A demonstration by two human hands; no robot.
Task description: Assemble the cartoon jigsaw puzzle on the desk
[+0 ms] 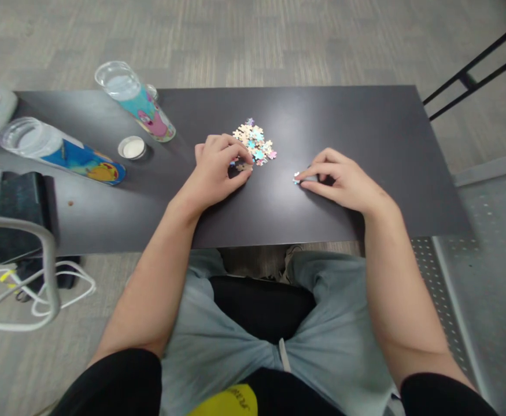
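A loose heap of small jigsaw puzzle pieces point(255, 140), tan, blue and pink, lies in the middle of the dark table. My left hand point(220, 167) rests at the heap's near left side. Its fingers are curled, thumb and index tips close together on a tan jigsaw piece point(244, 167); more pieces lie partly hidden beneath the hand. To the right of the heap, apart from it, my right hand point(337, 178) pinches a small light-blue and white jigsaw piece point(296, 178) just at the tabletop.
Two clear tubes with cartoon prints, one pink and teal point(137, 104), one blue and yellow point(66, 153), lie at left on the table point(365, 115). Near them is a round lid point(132, 148). A black box point(21, 214) and white cable point(77, 289) are at far left.
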